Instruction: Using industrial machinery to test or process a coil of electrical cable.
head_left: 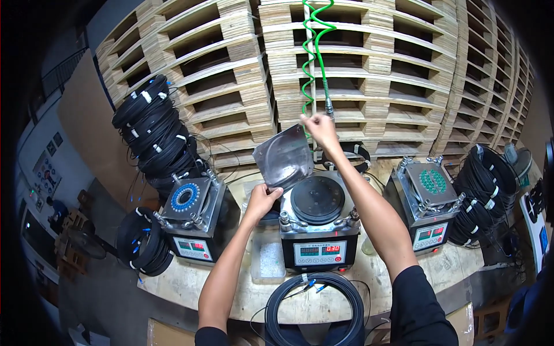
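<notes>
A thin, glossy grey film sheet (283,158) is stretched at a tilt between my two hands, above and behind the middle polishing machine (320,252). My left hand (262,202) pinches its lower edge, with the thumb on top. At the upper right corner, my right hand (321,130) grips the sheet between closed fingers. Beneath my right forearm, the machine's round black pad (318,199) lies bare between clamp posts at the corners. A green coiled air hose (311,69) hangs down behind my right hand, its metal end (329,107) close to the knuckles.
A left machine (193,248) carries a ring of blue connectors; a right machine (430,235) carries green ones. Black cable coils are stacked at left (153,127) and right (485,184). A front coil (273,314) lies at the table edge, near a clear tub (269,260). Wooden pallets (358,52) rise behind.
</notes>
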A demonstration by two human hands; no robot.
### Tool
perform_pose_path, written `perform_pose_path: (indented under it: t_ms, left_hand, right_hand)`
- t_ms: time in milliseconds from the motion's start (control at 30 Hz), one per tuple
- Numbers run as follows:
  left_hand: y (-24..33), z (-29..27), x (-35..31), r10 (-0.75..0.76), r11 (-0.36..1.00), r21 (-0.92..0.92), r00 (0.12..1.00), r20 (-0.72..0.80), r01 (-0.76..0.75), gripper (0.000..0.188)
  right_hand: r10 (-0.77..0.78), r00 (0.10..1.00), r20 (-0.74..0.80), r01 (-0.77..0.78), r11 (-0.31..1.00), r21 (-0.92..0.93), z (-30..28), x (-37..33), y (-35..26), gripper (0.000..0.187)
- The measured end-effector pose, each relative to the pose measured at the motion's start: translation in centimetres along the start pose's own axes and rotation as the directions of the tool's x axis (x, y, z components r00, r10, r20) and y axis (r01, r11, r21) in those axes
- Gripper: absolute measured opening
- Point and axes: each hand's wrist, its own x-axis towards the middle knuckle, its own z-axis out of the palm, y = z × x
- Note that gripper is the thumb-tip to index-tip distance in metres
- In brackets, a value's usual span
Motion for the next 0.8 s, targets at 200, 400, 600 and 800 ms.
perform_pose_path:
  t_ms: [200,400,600,800]
  left_hand:
    - [-1.5,0.8,-1.0,0.11,0.991,-0.051,0.976,-0.186,-0.121,0.027]
    - [-0.5,2.3,-1.1,0.103,0.98,-0.153,0.982,-0.162,-0.128,0.023]
    - [-1.3,1.5,-2.5,-0.095,0.87,-0.492,0.973,-0.212,-0.022,0.013]
    - [2.0,4.0,-2.0,-0.253,0.685,-0.727,0.92,-0.299,-0.048,0.024]
  right_hand:
    - [0.128,0.986,-0.103,-0.146,0.969,-0.197,-6.9,0.9,4.0,0.056]
    - [-0.092,0.985,0.148,0.156,0.843,-0.515,-8.5,1.6,7.5,0.054]
    - [0.093,0.959,0.268,-0.05,0.985,-0.165,-7.8,-2.2,-1.1,0.033]
    - [0.143,0.912,0.385,-0.281,0.901,0.331,-11.8,-10.6,-8.0,0.017]
